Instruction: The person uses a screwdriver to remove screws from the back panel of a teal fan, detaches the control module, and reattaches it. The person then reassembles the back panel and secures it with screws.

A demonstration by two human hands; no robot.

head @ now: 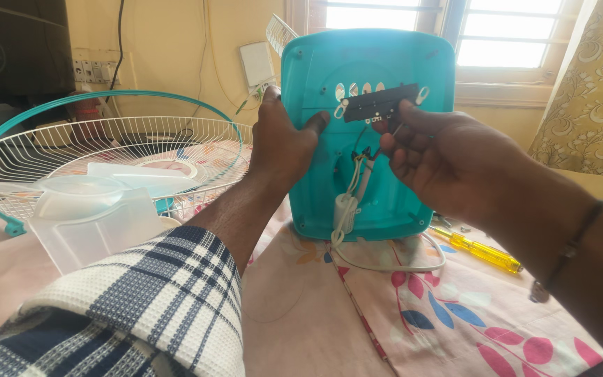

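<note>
A teal plastic fan base (385,126) is held upright on a floral bedsheet (455,321), its hollow underside turned toward the camera. Its left edge is gripped by the left hand (280,143), the fingers wrapped around the rim and the thumb (315,122) pressed flat on the inner face. A small black switch board (380,105) is pinched against the base by the right hand (441,164), the fingers closed on its lower right edge; how tightly it is clamped can hardly be made out. White wires (349,202) are seen hanging from the board down to a white cord (392,264) looped on the sheet.

A yellow-handled screwdriver (483,253) is laid just right of the base. To the left, a white wire fan guard (106,157) with a teal rim is rested on the sheet, with clear fan blades (92,209) lying against it. Behind, a yellow wall, a bright window (448,28) and a patterned curtain (587,91) are seen.
</note>
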